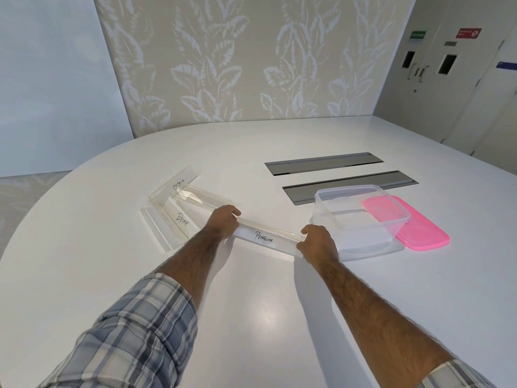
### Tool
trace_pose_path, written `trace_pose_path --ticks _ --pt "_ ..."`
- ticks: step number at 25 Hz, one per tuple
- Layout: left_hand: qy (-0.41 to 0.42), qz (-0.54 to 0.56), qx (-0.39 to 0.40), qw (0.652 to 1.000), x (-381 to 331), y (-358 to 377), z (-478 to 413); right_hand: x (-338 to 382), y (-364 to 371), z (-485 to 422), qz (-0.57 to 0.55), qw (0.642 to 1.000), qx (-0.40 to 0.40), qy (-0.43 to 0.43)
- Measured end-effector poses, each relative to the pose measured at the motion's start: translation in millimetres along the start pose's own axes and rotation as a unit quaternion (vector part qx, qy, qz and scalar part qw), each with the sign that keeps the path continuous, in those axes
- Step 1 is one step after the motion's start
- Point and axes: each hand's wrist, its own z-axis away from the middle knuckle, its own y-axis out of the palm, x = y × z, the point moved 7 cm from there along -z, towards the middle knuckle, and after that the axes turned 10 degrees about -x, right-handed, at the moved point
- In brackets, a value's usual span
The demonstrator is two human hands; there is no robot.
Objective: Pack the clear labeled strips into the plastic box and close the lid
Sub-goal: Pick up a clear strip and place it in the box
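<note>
A clear strip labeled PENGUIN (265,238) lies across the white table in front of me. My left hand (222,221) grips its left end and my right hand (317,242) grips its right end. Left of it lie more clear strips: one labeled BEAR (179,219), one labeled OSTRICH (176,184), and another (204,198) running toward my left hand. The clear plastic box (361,217) stands open just right of my right hand. Its pink lid (414,222) lies flat behind and to the right of the box, partly under it.
Two grey recessed cable hatches (324,163) (349,184) are set into the table behind the box. The rounded table edge (42,208) curves away at the left. A patterned wall stands behind the table, with grey doors at the far right.
</note>
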Motion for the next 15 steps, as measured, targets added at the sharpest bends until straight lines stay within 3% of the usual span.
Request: trace_pose_path --ticks 4,6,15 --pt "0.098 -0.143 0.095 0.98 -7 9 6 4 10 0 0.06 0.993 0.076 -0.061" --pt "0.121 -0.194 0.103 0.968 -8 10 10 6 13 -2 0.091 0.987 0.093 -0.09" --pt "0.161 -0.238 0.123 0.95 -14 10 14 18 13 -7 0.144 0.972 0.119 -0.144"
